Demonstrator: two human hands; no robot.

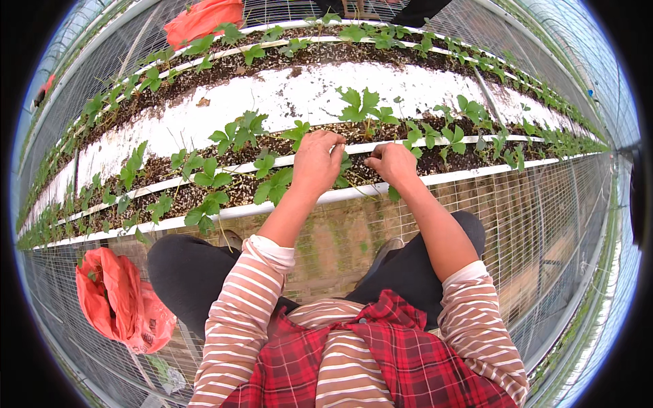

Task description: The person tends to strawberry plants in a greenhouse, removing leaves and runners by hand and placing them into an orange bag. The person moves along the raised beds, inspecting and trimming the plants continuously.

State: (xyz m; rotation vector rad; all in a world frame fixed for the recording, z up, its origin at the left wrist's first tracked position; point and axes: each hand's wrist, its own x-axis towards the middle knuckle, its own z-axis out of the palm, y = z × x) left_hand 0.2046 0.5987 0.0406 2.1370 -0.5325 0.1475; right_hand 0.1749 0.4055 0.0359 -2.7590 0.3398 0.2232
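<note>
My left hand (pixel 317 153) is over the near planting trough, fingers bent and thumb close to the index finger. To its right, my right hand (pixel 395 160) hovers by the white pipe (pixel 359 148) that runs between two strips of dark soil, its fingers curled. Whether either hand pinches something small cannot be told. A young strawberry plant (pixel 361 109) with toothed leaves stands just beyond the gap between my hands. Another strawberry plant (pixel 274 186) spreads its leaves left of my left wrist. Dark potting soil (pixel 365 166) with pale grains shows between the hands.
A white sheet (pixel 316 92) with soil specks lies between the near and far plant rows. An orange-red plastic bag (pixel 120 301) with leaves inside rests by my left knee. A second such bag (pixel 204 23) is beyond the far row, near a person's dark-clad legs (pixel 421 10). Wire mesh (pixel 510 204) borders the trough.
</note>
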